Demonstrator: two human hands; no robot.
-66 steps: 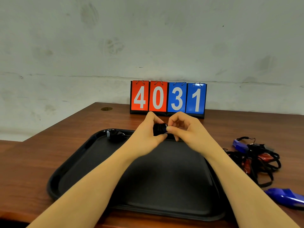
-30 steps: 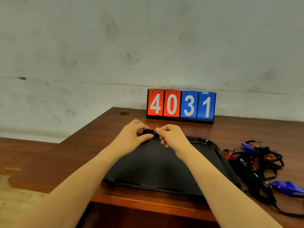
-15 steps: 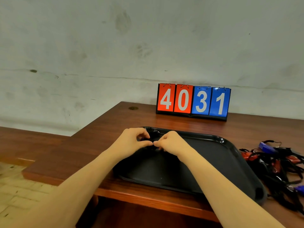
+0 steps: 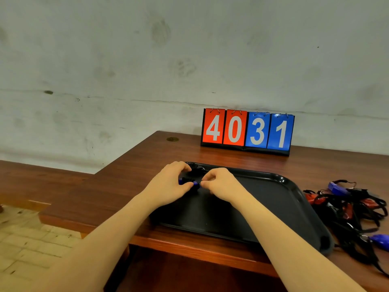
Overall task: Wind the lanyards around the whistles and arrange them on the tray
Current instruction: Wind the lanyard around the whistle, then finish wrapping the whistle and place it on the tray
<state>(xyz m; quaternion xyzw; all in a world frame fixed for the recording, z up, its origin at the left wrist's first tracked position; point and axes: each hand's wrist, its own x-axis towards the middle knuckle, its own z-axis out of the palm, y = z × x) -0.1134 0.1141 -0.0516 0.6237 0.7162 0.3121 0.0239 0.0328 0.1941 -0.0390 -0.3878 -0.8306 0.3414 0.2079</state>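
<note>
While we lower the wound blue whistle toward the far left corner of the black tray, our left hand grips its left end with curled fingers and thumb, and our right hand pinches its right end between thumb and forefinger. Just beyond the grip, touching or nearly touching the tray rim, sits an already wound black whistle. Well to the right of the grip, off the tray on the wooden table, lies the tangle of unwound whistles and lanyards; farther back stands a score flipboard reading 4031. We judge the step in hand to be setting down: to do it well, we keep both pinches closed until the bundle rests on the tray floor, place it just this side of its neighbour, and release the lanyard end last, so the coils do not spring loose. Whether the loose end is tucked we cannot tell.
</note>
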